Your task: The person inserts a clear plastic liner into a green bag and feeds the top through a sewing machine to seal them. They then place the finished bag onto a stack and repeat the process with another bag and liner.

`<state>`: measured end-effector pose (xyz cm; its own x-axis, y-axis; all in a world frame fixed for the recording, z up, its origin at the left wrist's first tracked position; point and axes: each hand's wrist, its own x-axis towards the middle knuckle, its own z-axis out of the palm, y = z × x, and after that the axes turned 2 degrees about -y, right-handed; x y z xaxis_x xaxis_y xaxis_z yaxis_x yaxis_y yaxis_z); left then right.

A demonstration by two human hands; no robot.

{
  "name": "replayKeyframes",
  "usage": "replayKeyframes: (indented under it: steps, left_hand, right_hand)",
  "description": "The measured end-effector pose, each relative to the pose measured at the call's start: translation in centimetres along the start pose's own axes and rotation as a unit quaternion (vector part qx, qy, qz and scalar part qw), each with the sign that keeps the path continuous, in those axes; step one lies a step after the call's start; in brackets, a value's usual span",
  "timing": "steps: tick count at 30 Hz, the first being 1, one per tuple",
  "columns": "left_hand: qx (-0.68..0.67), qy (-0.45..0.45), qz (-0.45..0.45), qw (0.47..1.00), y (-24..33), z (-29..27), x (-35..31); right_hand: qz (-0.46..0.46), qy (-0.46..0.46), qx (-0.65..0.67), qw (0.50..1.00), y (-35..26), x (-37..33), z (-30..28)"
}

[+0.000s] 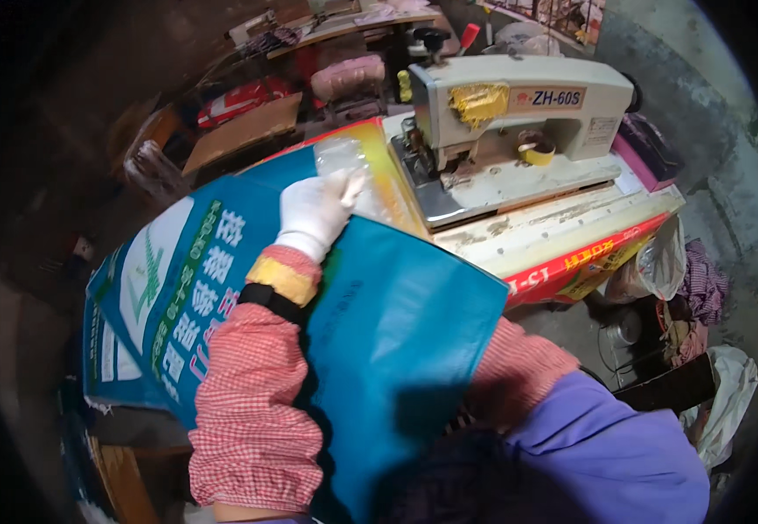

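L hand (316, 210) in white glove, fingers bunched tog. at top L corner of plain-faced blue sack (405, 306); can't tell if they're actually pinching it. R hand's hidden behind same sack, so can't tell its grip; only R sleeve (523, 371) shows. Sack's right in front of body, nr side of sewing machine (606, 83). Printed blue sacks (261, 192) lie to L, w/ yellow tape roll (537, 155) on machine's bed.
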<state>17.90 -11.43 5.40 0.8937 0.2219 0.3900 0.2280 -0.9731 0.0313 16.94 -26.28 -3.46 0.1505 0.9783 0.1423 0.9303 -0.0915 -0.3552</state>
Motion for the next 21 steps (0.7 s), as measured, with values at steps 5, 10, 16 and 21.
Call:
replayKeyframes:
  steps: [5, 10, 16, 21]
  left_hand:
    - [-0.051, 0.068, 0.146, 0.986, 3.1, -4.3, -3.9]
    - [-0.072, 0.165, 0.063, 0.982, 0.6, -11.6, -16.8]
    - [-0.037, 0.209, -0.477, 0.853, -1.4, -11.4, -42.0]
    - [-0.586, 0.253, -0.570, 0.518, 7.3, -5.3, -43.4]
  right_hand:
    - [-0.028, 0.004, 0.031, 0.999, 1.6, 0.8, -0.1]
    - [-0.112, -0.006, 0.150, 0.982, 3.0, -4.0, -2.1]
    - [-0.120, -0.060, 0.088, 0.987, 0.3, -11.8, -6.3]
    - [0.107, 0.300, 0.365, 0.875, 1.8, -16.3, -11.2]
